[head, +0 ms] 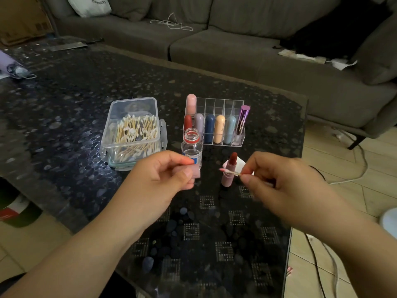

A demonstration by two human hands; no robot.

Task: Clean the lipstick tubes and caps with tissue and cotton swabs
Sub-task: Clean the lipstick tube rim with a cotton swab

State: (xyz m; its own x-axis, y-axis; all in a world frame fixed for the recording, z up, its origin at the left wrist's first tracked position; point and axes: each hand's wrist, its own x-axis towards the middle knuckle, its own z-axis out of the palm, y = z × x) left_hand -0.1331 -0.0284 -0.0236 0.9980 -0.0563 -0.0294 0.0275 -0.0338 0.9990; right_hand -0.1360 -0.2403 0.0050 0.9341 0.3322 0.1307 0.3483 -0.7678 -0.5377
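Head view, hands: your hands are apart, raised over the near half of the table, each one pinching something.
Left hand (169,173): your thumb and forefinger are curled round a pale pink lipstick cap (196,172), held just in front of the bottle.
Right hand (277,179): your fingertips pinch the wooden stem of a cotton swab (229,172); its pink-stained tip points left, toward your other hand.
Open lipstick (229,171): stands upright on the table between your hands, mauve tube, dark red bullet raised, cap off. The swab crosses in front of it; whether they touch cannot be told.
Tissue (240,163): a small white piece lies just behind the open lipstick, partly hidden by your right fingers.
Bottle (191,147): clear, uncapped, blue label, stands beside your left fingertips.
Swab box (133,134): clear plastic tub, lid off, filled with wooden-stemmed cotton swabs, left of the bottle.
Organiser (217,123): clear gridded rack behind the bottle. Front row holds capped lipsticks in red, lilac, navy, peach and light blue, then a metallic purple tube (242,121) at the right end; a pink lipstick (191,105) stands in the back left slot.
Table (64,117): dark, with a pebbled pattern.
Sofa (236,46): grey, beyond the table, with a white cord lying on the seat.
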